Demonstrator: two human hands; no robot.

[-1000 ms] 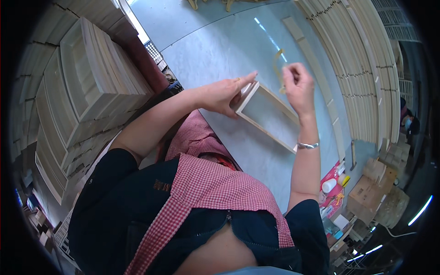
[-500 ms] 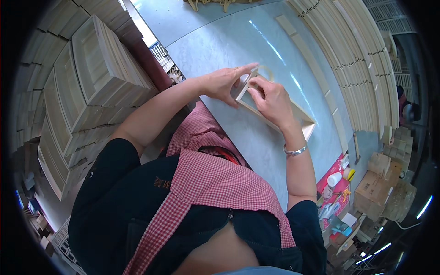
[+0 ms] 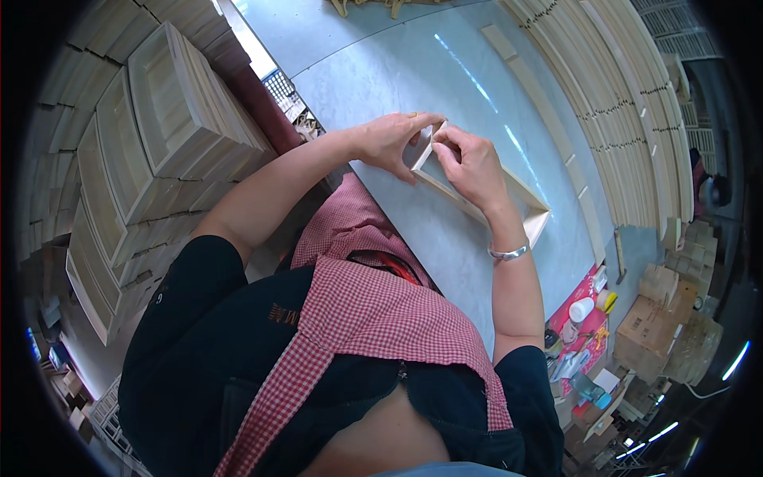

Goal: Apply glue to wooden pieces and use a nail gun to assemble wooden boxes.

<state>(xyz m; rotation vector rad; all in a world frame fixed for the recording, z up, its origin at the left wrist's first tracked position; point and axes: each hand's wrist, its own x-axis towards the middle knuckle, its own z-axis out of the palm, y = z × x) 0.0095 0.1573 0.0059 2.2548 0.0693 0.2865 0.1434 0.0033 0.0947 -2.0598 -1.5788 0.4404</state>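
A shallow rectangular frame of pale wood (image 3: 450, 193) lies slantwise on the grey-blue tabletop (image 3: 373, 87). My left hand (image 3: 395, 143) grips its far-left end, thumb low on the outer side and index finger bent over the top corner. At that same end, my right hand (image 3: 474, 168) is closed, with thumb and fingertips pinched against the short end piece. Whether something thin sits between the right fingertips is hidden. The frame's near-right corner (image 3: 540, 216) shows past my right wrist, which wears a silver bracelet (image 3: 509, 254).
Wooden frames (image 3: 163, 103) are piled high at left. Long wooden strips (image 3: 588, 103) are stacked along the table's far right, with a loose strip (image 3: 540, 111) beside them. A pink mat (image 3: 572, 318) carries a white cup, yellow tape and small items. Cardboard boxes (image 3: 652, 326) stand beyond.
My left index finger has bent down onto the frame's corner. A pale loop seen beyond my right fingers earlier no longer shows. The frame has barely moved.
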